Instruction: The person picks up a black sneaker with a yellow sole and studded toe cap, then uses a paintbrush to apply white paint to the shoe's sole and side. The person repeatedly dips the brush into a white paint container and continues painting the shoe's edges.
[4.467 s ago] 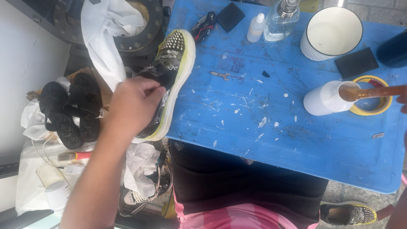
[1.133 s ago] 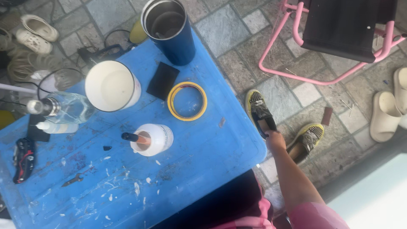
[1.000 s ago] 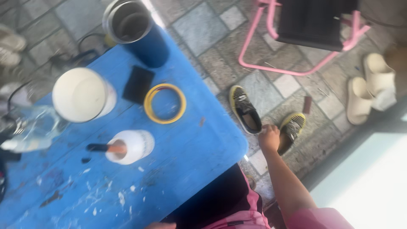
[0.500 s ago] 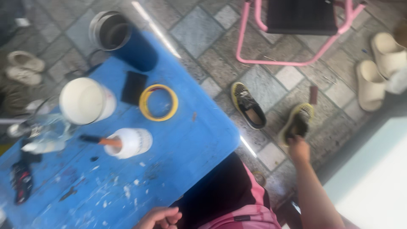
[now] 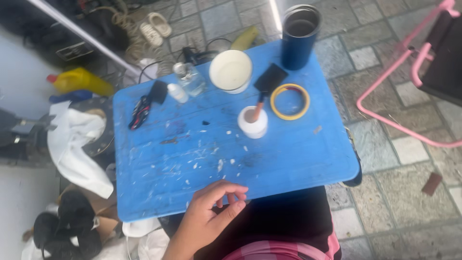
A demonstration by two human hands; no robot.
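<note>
The left hand hovers at the lower middle of the frame over the near edge of the blue counter, its fingers loosely curled and holding nothing. The right hand is out of view. The nearest thing, a white cup with a brush leaning toward the upper right, stands well apart, up and right of the fingers; whether they touch the counter is unclear.

On the blue table stand one dark blue tumbler, one white bowl, one white cup with one brush, one yellow tape ring, one clear bottle, one small white bottle and two black sponges.
</note>
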